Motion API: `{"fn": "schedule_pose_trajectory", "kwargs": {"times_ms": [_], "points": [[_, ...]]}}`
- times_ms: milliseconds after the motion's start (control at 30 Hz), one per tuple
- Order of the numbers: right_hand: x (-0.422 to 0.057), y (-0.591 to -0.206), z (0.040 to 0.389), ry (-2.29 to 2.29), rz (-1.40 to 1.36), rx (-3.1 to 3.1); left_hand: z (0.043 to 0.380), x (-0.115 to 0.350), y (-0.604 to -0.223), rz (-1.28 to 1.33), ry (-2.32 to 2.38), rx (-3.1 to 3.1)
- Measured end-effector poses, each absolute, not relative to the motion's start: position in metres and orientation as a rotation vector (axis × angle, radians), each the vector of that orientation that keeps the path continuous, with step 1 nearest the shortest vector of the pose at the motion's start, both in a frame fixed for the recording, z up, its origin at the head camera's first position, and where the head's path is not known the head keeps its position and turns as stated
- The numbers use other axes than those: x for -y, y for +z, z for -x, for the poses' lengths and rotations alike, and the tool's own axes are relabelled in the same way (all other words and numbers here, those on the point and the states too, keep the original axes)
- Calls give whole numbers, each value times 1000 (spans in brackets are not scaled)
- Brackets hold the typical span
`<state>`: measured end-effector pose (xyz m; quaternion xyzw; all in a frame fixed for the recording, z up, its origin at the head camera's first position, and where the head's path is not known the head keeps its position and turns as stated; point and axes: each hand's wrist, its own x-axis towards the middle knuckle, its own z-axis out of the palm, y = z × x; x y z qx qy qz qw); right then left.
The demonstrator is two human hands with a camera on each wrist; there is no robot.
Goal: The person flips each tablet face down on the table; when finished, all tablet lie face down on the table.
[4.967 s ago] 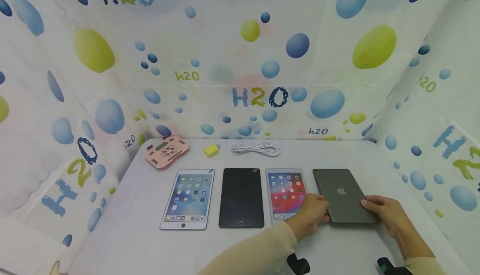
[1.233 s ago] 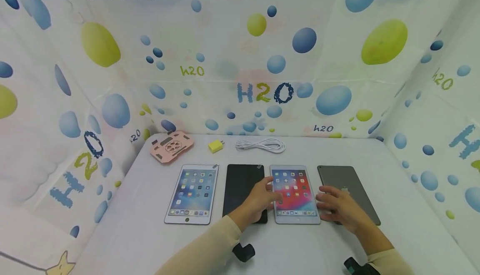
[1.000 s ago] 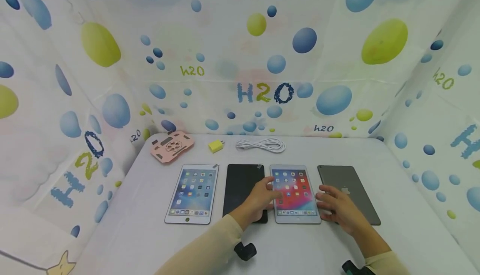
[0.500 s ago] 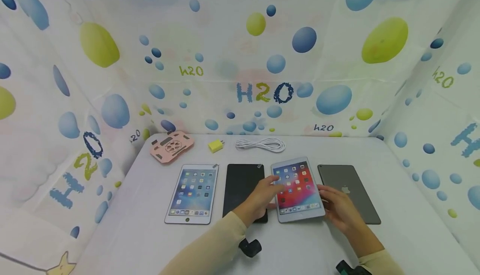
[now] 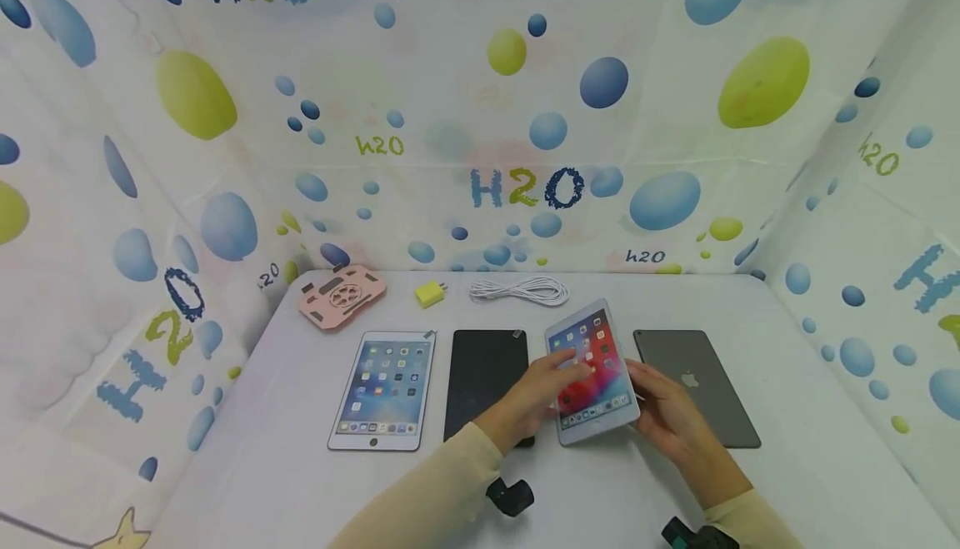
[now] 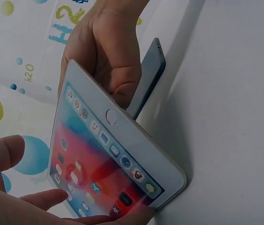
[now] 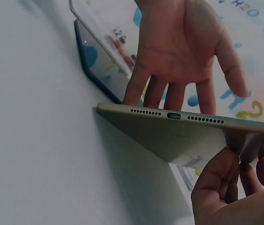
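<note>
A white-framed tablet point(image 5: 611, 376) with a lit red and blue screen is raised at its right side and leans over to the left. My right hand point(image 5: 671, 416) grips its right edge, fingers curled behind the back, as the right wrist view shows at the tablet's underside point(image 7: 179, 136). With straight, spread fingers, my left hand point(image 5: 536, 391) touches the left side; its palm point(image 7: 174, 51) faces the right wrist camera. Under my left forearm lies a black-screened tablet point(image 5: 487, 366), partly covered. Beside my right hand a dark grey tablet point(image 5: 693, 366) lies back up.
Another white tablet point(image 5: 382, 382) with a lit screen lies at the left of the row. Behind the row are a pink slotted plate point(image 5: 321, 306), a yellow charger plug point(image 5: 430, 294) and a coiled white cable point(image 5: 519, 289). Printed cloth walls surround the white table.
Earlier both hands were at the dark grey tablet, which they have left. The white-framed tablet lay flat; my right hand has since taken its right edge and raised it, turning it leftward.
</note>
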<state>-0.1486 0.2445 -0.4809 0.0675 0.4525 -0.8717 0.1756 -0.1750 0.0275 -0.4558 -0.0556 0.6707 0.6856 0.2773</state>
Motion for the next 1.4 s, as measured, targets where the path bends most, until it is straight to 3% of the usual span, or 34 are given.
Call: {"fn": "schedule_pose_trajectory", "kwargs": {"times_ms": [367,867,1400], "points": [[-235,-481,156,-2270,53,-1190,172,-30,-451,121,1850,-1807],[-205,-479,153,-2091,28,-1453,163,-27,-443,53,1983,-1711],[-211,-486,152,-1994,23,-1856,157,-24,-451,-27,2340,-1395]]}}
